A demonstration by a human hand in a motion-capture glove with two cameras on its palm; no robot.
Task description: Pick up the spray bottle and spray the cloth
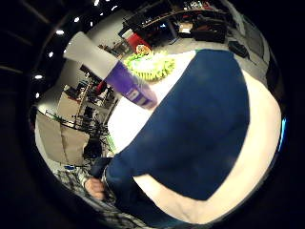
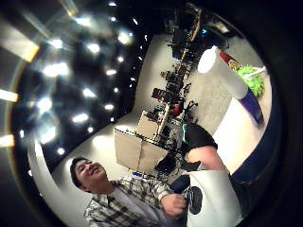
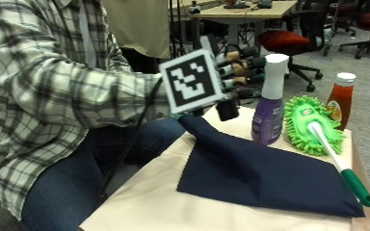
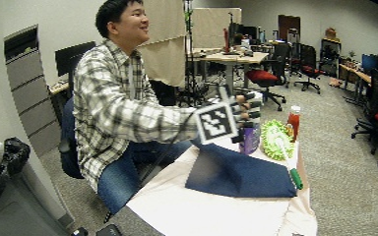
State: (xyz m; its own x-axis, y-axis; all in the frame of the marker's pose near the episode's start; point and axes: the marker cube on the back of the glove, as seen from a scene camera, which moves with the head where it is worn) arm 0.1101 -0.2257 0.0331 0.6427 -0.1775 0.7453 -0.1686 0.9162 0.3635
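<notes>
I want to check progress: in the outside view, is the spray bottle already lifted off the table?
No, the spray bottle stands upright on the table beside the green duster, with the gloved right hand near its top.

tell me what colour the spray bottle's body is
Purple, with a white neck and head. The spray bottle shows best in the outside view.

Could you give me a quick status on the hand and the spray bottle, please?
Gloved right hand open, raised, short of the spray bottle. Bottle upright on table beside navy cloth. Nothing between.

Office, desks (image 4: 232, 58), swivel chairs (image 4: 262, 78), monitors (image 4: 70, 58)
</notes>
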